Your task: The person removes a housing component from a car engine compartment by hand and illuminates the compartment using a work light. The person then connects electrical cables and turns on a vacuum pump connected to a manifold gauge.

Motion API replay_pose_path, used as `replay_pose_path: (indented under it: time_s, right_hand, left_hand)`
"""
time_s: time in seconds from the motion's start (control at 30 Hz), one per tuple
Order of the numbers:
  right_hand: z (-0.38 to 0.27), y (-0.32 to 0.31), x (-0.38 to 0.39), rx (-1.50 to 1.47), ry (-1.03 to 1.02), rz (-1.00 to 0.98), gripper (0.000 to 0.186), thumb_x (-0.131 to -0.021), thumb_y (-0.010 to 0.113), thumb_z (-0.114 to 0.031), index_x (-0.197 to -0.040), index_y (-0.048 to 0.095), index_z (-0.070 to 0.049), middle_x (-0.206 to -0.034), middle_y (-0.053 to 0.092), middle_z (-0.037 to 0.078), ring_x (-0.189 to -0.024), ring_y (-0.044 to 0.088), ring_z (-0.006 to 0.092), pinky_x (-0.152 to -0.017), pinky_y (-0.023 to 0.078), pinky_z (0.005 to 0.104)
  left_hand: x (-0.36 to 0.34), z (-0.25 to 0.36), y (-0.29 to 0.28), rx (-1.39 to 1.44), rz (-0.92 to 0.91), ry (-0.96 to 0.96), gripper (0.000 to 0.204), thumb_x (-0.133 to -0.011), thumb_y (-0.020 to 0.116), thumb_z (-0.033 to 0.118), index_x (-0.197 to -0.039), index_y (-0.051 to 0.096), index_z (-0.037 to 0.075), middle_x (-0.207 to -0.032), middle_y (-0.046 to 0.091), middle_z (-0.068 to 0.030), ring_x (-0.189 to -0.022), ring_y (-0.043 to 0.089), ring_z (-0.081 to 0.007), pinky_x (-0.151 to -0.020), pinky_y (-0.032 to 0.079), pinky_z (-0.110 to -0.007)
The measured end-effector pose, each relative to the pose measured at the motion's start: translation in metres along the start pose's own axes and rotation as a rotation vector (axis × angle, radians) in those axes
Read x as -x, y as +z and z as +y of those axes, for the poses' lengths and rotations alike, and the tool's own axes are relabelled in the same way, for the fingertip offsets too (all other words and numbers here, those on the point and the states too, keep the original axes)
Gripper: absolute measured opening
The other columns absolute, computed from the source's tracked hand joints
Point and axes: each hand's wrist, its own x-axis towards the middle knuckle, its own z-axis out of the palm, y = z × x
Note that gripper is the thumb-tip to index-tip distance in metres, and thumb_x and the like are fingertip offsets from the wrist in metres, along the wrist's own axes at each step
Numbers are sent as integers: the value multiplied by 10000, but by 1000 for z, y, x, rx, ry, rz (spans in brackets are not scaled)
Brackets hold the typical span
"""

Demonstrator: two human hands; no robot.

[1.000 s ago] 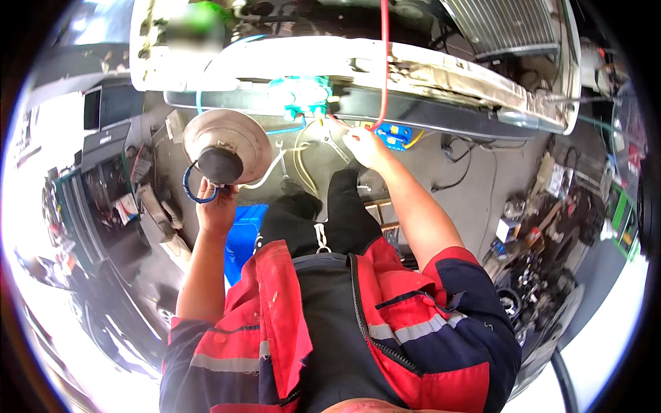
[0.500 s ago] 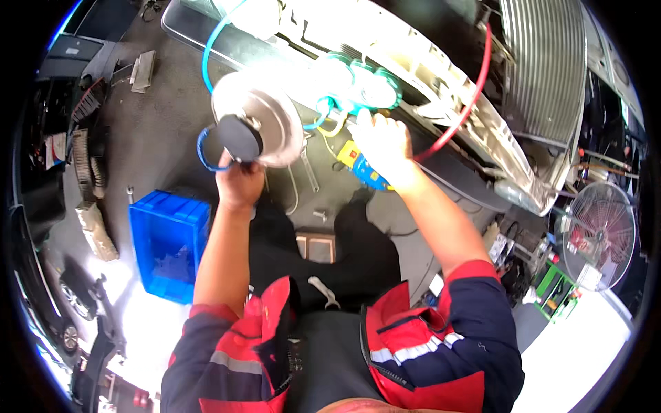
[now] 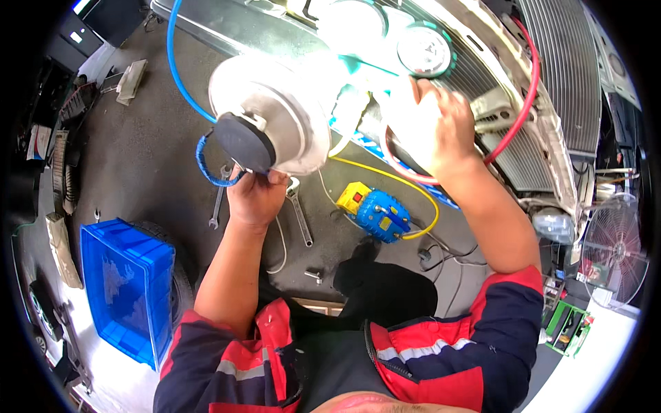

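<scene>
My left hand (image 3: 251, 196) holds a metal dish-shaped work lamp (image 3: 292, 134) with a black back and a blue loop, close beside a bright glare. My right hand (image 3: 441, 120), fingers curled, is at the gauge manifold on the front of an opened-up vehicle (image 3: 551, 82); what it grips is hidden by glare. The manifold's round gauges (image 3: 425, 49) are partly washed out. A blue hose (image 3: 180, 79), a red hose (image 3: 527, 103) and a yellow hose (image 3: 434, 206) run around it. The yellow hose leads to a blue-and-yellow pump (image 3: 379, 213) on the floor below.
A blue plastic crate (image 3: 120, 289) with a tyre behind it is at lower left. Wrenches (image 3: 300, 213), cables and a small fitting (image 3: 313, 276) lie on the floor (image 3: 158, 158). A caged fan (image 3: 613, 248) and green tool case (image 3: 568, 327) are at right; boards (image 3: 63, 251) at left.
My view has turned and moved in over the gauges. My right hand has gone from the red hose toward the manifold, rising right in the picture. The lamp stays in my left hand, nearer the gauges.
</scene>
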Motion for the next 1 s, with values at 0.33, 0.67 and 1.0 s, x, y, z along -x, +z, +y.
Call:
replay_pose_path:
  time_s: [0.33,0.67,1.0]
  right_hand:
    - [-38,-16,-4,-180,483,-118,438,-875,567,-432,-1044,573,-28,-717,665,126,-650,675,268,-592,532,395]
    - [-8,6,-2,112,149,-106,347,-828,630,-354,-955,579,-35,-723,648,117,-642,673,246,-557,540,380]
    - [-1,-27,1,-66,-145,-88,360,-823,571,-188,-1160,604,-66,-1210,550,180,-1082,560,274,-846,522,380]
  left_hand:
    - [22,15,54,-71,-4,166,198,-933,450,266,-912,558,101,-639,406,-1,-609,334,-143,-643,280,-308]
    - [30,20,50,-82,-136,111,201,-947,466,264,-984,571,98,-699,481,-18,-650,399,-146,-669,331,-321]
    - [25,22,48,-41,-125,57,210,-939,453,265,-954,565,89,-685,471,-24,-654,401,-154,-673,329,-320]
